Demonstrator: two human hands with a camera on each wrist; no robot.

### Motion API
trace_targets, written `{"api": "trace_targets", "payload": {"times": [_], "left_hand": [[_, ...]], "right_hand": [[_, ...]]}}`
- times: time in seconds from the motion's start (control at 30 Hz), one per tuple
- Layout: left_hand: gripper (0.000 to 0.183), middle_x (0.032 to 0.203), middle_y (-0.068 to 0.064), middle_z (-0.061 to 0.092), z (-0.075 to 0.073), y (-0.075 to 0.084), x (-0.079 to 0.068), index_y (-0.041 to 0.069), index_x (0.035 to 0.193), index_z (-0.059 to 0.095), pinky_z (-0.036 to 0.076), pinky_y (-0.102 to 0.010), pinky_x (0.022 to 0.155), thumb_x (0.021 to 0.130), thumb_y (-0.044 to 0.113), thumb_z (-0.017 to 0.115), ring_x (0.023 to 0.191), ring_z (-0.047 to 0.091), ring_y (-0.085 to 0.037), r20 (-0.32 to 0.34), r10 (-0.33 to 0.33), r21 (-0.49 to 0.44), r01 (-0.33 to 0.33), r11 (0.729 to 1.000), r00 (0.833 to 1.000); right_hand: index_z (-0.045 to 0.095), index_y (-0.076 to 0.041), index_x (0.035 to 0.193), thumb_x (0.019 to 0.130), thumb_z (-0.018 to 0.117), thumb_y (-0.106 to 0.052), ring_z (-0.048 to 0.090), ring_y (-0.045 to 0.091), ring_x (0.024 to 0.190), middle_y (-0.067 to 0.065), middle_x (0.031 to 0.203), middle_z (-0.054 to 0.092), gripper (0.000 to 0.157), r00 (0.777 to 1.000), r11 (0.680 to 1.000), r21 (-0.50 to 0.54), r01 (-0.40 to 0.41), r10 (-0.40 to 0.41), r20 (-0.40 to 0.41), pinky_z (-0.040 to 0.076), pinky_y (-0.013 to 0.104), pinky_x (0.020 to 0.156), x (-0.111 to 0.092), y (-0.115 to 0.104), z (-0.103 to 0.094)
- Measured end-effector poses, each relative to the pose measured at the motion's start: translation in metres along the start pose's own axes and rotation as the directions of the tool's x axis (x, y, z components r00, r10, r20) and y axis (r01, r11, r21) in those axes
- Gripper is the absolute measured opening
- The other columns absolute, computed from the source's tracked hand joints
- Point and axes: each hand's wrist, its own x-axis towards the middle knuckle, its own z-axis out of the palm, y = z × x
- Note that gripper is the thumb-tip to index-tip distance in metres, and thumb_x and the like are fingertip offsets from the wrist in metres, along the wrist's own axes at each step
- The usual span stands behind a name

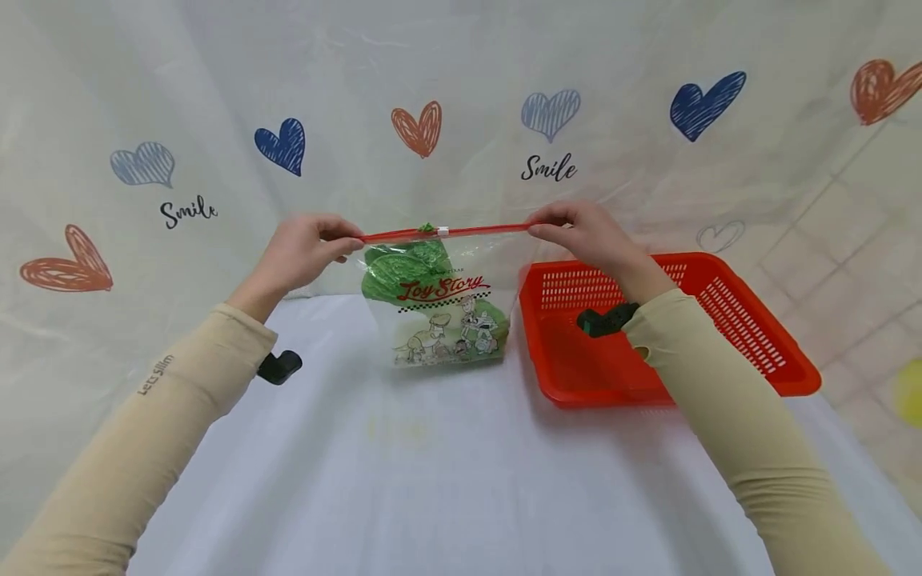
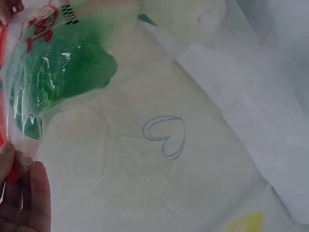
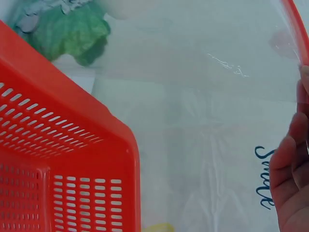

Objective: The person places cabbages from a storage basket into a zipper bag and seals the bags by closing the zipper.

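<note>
A clear zip bag (image 1: 382,344) with a red zip strip (image 1: 490,230) and a printed cartoon front hangs upright over the table. Inside it are leafy greens (image 1: 403,272), and a bit of leaf (image 1: 426,227) sticks up at the strip beside the white slider (image 1: 442,231). My left hand (image 1: 306,250) pinches the strip's left end between thumb and fingers. At the other end, my right hand (image 1: 587,232) pinches the strip's right corner. The left wrist view shows the left hand (image 2: 26,193) at the bag's edge; the right hand (image 3: 292,179) is partly cut off in the right wrist view.
A red slotted basket (image 1: 569,396) stands on the white-covered table (image 1: 461,480), right of the bag and under my right forearm. Behind hangs a pale sheet (image 1: 461,48) printed with hearts and words. Each wrist carries a small dark device (image 1: 279,368).
</note>
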Motion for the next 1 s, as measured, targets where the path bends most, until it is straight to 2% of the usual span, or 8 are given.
{"api": "trace_targets", "payload": {"times": [0.13, 0.3, 0.37, 0.47, 0.53, 0.6, 0.7, 1.0], "left_hand": [[0.023, 0.103, -0.011, 0.07, -0.003, -0.002, 0.009, 0.007, 0.111, 0.071, 0.048, -0.037, 0.08, 0.096, 0.023, 0.065, 0.089, 0.064, -0.022, -0.015, -0.089, -0.067, 0.088, 0.994, 0.996], [0.022, 0.104, -0.01, 0.068, -0.001, -0.012, 0.006, 0.006, 0.108, 0.071, 0.047, -0.036, 0.079, 0.095, 0.022, 0.066, 0.091, 0.063, -0.021, -0.106, -0.064, -0.064, 0.058, 0.996, 0.992], [0.018, 0.102, -0.008, 0.068, -0.001, -0.02, -0.001, 0.006, 0.105, 0.072, 0.048, -0.037, 0.08, 0.094, 0.02, 0.067, 0.091, 0.063, -0.021, -0.053, -0.011, -0.029, 0.009, 1.0, 0.999], [0.012, 0.097, -0.004, 0.069, -0.002, -0.031, -0.017, 0.01, 0.099, 0.073, 0.048, -0.038, 0.081, 0.094, 0.02, 0.068, 0.091, 0.06, -0.021, 0.187, 0.04, -0.005, -0.04, 0.999, 0.982], [0.01, 0.095, -0.002, 0.068, -0.002, -0.037, -0.029, 0.012, 0.097, 0.072, 0.048, -0.038, 0.083, 0.093, 0.02, 0.068, 0.091, 0.06, -0.021, 0.395, 0.052, -0.03, -0.043, 0.999, 0.917], [0.009, 0.093, 0.0, 0.068, 0.002, -0.04, -0.04, 0.012, 0.094, 0.071, 0.048, -0.037, 0.083, 0.091, 0.021, 0.069, 0.09, 0.06, -0.02, 0.561, 0.064, -0.06, -0.037, 0.998, 0.826], [0.004, 0.089, 0.002, 0.068, 0.013, -0.038, -0.053, 0.014, 0.089, 0.071, 0.05, -0.034, 0.081, 0.089, 0.017, 0.072, 0.089, 0.062, -0.019, 0.711, 0.088, -0.096, -0.028, 0.995, 0.698], [0.012, 0.087, 0.009, 0.069, 0.047, -0.02, -0.085, 0.023, 0.083, 0.072, 0.051, -0.032, 0.08, 0.084, 0.01, 0.074, 0.085, 0.065, -0.011, 0.869, 0.017, -0.014, -0.01, 1.0, 0.494]], "right_hand": [[0.065, -0.016, 0.125, 0.095, 0.061, -0.04, 0.05, 0.026, 0.104, 0.005, 0.118, 0.06, 0.038, 0.998, 0.996, 0.071, -0.058, 0.059, -0.012, 0.045, 0.035, 0.084, 0.003, -0.002, -0.001], [0.069, -0.015, 0.121, 0.095, 0.063, -0.037, 0.052, 0.023, 0.1, 0.005, 0.113, 0.063, 0.034, 0.998, 0.996, 0.065, 0.053, -0.051, -0.031, 0.046, 0.031, 0.081, 0.003, -0.004, 0.009], [0.071, -0.015, 0.117, 0.095, 0.064, -0.032, 0.054, 0.02, 0.095, 0.004, 0.108, 0.066, 0.028, 0.993, 0.993, 0.02, 0.113, -0.113, 0.01, 0.047, 0.029, 0.078, -0.002, -0.004, 0.013], [0.073, -0.014, 0.111, 0.094, 0.066, -0.02, 0.056, 0.019, 0.088, 0.002, 0.102, 0.067, 0.019, 0.958, 0.973, -0.007, 0.231, -0.226, 0.177, 0.05, 0.025, 0.075, -0.014, -0.002, 0.016], [0.073, -0.013, 0.108, 0.093, 0.068, -0.013, 0.058, 0.02, 0.085, 0.002, 0.098, 0.067, 0.016, 0.896, 0.95, 0.038, 0.311, -0.306, 0.323, 0.051, 0.026, 0.074, -0.024, -0.001, 0.019], [0.073, -0.016, 0.106, 0.093, 0.067, -0.013, 0.06, 0.019, 0.086, -0.001, 0.097, 0.066, 0.015, 0.818, 0.934, 0.075, 0.349, -0.343, 0.461, 0.053, 0.029, 0.076, -0.034, -0.004, 0.023], [0.073, -0.022, 0.103, 0.092, 0.069, -0.018, 0.061, 0.016, 0.087, -0.004, 0.095, 0.066, 0.013, 0.729, 0.928, 0.049, 0.369, -0.322, 0.604, 0.053, 0.031, 0.078, -0.049, -0.009, 0.031], [0.071, -0.033, 0.097, 0.088, 0.074, -0.023, 0.059, 0.007, 0.083, -0.017, 0.089, 0.064, 0.013, 0.622, 0.934, -0.092, 0.345, -0.154, 0.767, 0.053, 0.027, 0.076, -0.089, -0.016, 0.06]]}}
